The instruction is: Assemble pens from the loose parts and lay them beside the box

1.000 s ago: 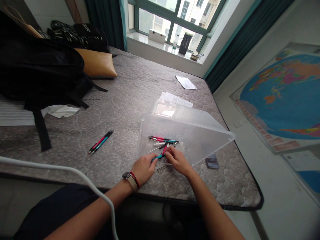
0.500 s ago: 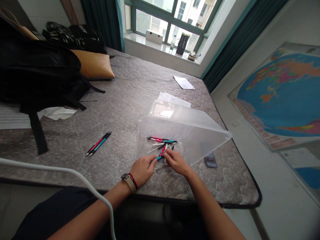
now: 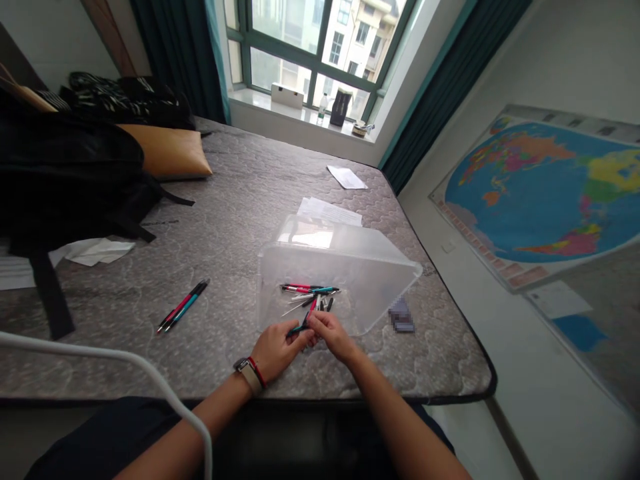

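Observation:
My left hand point(image 3: 275, 348) is closed on a teal-and-black pen point(image 3: 297, 330), just before the open side of a clear plastic box point(image 3: 380, 277). Against the pen's other end, the fingers of my right hand point(image 3: 333, 335) are pinched; whether they hold a separate part is hidden. Inside the tipped box lie red and teal pens point(image 3: 307, 289) and several thin white and black pen parts point(image 3: 301, 299). Off to the left, a red pen point(image 3: 181, 307) and a teal pen point(image 3: 188, 307) rest side by side on the mattress point(image 3: 225, 267).
A black backpack point(image 3: 65, 180) and a tan cushion point(image 3: 170, 152) occupy the left side. Papers point(image 3: 330, 211) lie behind the box, and a blurred small item point(image 3: 401, 317) sits to its right. A white cable point(image 3: 125, 357) crosses the lower left.
Both hands have come closer together, and less of the teal pen shows between them. The camera view has shifted, moving the whole scene left in the picture.

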Tool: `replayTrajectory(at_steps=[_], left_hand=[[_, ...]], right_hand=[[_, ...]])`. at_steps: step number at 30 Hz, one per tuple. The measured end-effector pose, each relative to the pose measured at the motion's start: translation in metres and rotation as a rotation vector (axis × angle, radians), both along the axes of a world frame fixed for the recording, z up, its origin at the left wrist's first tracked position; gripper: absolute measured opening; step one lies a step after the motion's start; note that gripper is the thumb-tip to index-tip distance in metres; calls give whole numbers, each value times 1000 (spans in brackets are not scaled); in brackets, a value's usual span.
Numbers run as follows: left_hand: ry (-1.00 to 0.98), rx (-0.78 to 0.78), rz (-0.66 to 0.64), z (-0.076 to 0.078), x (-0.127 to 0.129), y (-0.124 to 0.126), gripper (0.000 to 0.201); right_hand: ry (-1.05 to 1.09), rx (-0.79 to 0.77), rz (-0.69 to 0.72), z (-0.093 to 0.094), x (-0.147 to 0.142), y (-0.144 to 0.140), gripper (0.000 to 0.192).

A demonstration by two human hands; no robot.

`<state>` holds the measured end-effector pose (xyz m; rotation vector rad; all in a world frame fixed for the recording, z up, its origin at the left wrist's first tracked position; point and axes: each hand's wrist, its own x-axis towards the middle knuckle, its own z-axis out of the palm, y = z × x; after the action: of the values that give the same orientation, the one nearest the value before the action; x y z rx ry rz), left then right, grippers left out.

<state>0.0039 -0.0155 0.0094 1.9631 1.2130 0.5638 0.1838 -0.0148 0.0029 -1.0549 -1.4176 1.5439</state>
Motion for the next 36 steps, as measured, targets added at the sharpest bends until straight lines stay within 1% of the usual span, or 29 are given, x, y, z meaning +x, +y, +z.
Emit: replayTrajectory(at_steps=[3,6,8,9,10,12,14,16,18,19,20,21,22,24,26,30,33,36], left_hand=[[-10,30,18,-6,0,-3,51],[-2,60,-8,-12,0,-10,50],[41,134,-13,-11,0,-14,50],[74,198,11,-8,-1,-17,50],[107,265,41,-5,-3,-19,51],[154,397,84,5,-6,-27,49],[181,518,77,16,-11,-38,46],[202,631,4,24,-16,-52,45],[226,727,-122,30,-20,-67,47],[238,767,-192,31,-23,-74,48],[251,802,-260,33,-25,-80,50],[265,832,-323,34,-28,-85,51],[281,860,-379,35,-32,-90,51],[314,908,-464,37,-38,-97,51],[346,944,-517,40,-43,-103,48],[392,964,-572,47,-47,-111,46],[402,949,-595,51,-48,-111,53],[422,920,-619,51,-51,-108,59]], right_hand=[[83,-57,-73,-5,-6,-12,40],[168,-150,-148,-15,-14,-32,40],[121,-142,-163,-21,-17,-48,44],[57,-96,-170,-22,-17,-57,48],[-44,-15,-177,-22,-16,-65,48],[-362,225,-230,-21,-12,-79,39],[-639,458,-257,-19,-4,-89,29],[-806,597,-299,-20,6,-94,21],[-953,684,-407,-26,19,-94,18],[-1028,705,-488,-30,25,-94,20],[-1103,710,-562,-36,31,-93,24],[-1167,704,-607,-42,37,-91,29],[-1218,693,-624,-48,42,-90,34],[-1286,658,-614,-59,49,-88,39],[-1314,631,-574,-67,52,-87,42],[-1313,618,-541,-68,52,-86,42],[-1305,614,-547,-65,52,-87,42],[-1301,607,-561,-64,51,-89,42]])
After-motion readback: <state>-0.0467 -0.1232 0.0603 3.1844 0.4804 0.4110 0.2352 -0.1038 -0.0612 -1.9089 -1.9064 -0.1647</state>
